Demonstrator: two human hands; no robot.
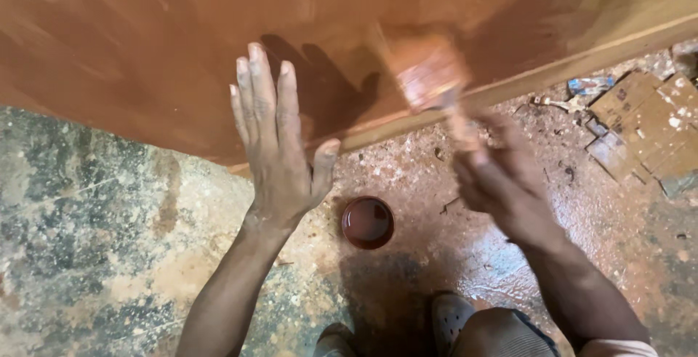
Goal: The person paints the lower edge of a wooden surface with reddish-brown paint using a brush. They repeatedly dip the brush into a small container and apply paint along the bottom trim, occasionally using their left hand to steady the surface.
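Floor (94, 255) stained and gritty — left hand (276, 153) flat, open on board (145, 44), right hand's (502, 182) grip closed round brush (429, 73).

The wooden panel (145, 44) is taken as the landmark. The left hand (276, 139) is laid flat on its lower edge; to the right, the brush (429, 73) is pressed against the panel, gripped by the right hand (502, 182) (blurred). The small bowl (368, 222) is set below the panel, between both hands. Cardboard scraps (640, 121) are scattered beyond its right end.
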